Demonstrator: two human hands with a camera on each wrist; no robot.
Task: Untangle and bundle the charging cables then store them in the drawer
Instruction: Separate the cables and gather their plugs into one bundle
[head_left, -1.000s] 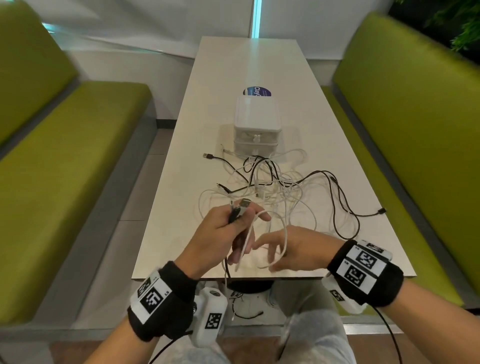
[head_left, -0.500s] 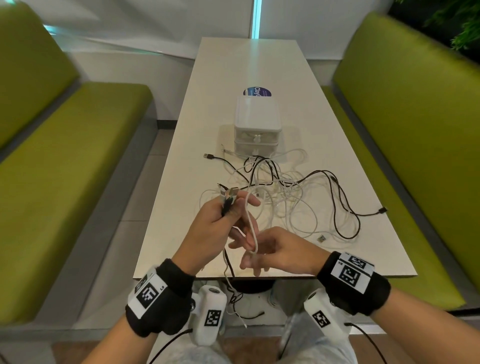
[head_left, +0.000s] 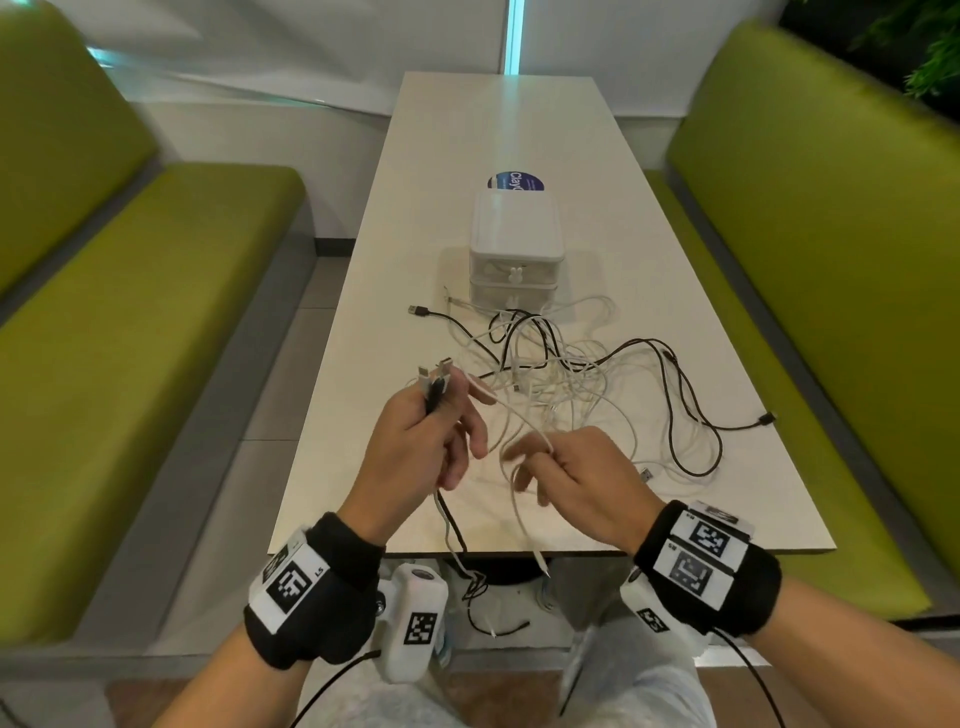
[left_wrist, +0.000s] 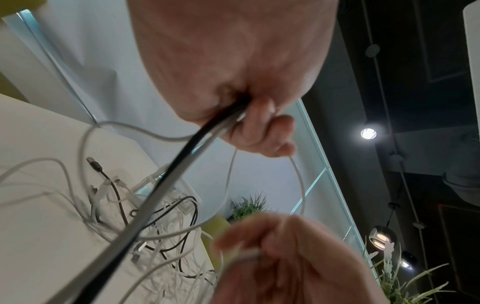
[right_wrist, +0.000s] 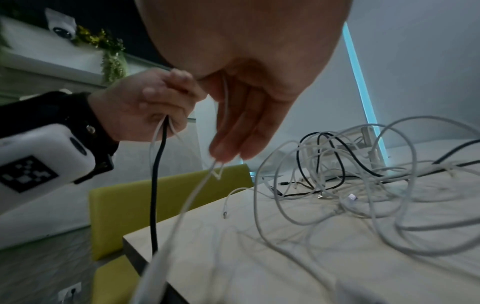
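A tangle of white and black charging cables (head_left: 561, 374) lies on the white table (head_left: 498, 135), in front of a small white two-drawer unit (head_left: 514, 249) with both drawers closed. My left hand (head_left: 441, 415) is raised over the near edge and grips several cable ends, plugs pointing up; a black cable (left_wrist: 166, 181) and white ones hang from its fist. Just to its right, my right hand (head_left: 540, 457) pinches a white cable (head_left: 498, 410) that runs across from the left hand and dangles below the table edge. The same tangle shows in the right wrist view (right_wrist: 363, 185).
Green bench seats (head_left: 130, 332) flank the table on both sides. A round blue sticker (head_left: 514, 182) lies behind the drawer unit. One black plug (head_left: 766, 418) reaches near the table's right edge, and loose cable ends (head_left: 483, 597) hang toward the floor.
The left hand has lifted its bunch of plugs slightly up and away. The right hand has slid along the white cable and risen, so the slack loop between the hands is now stretched.
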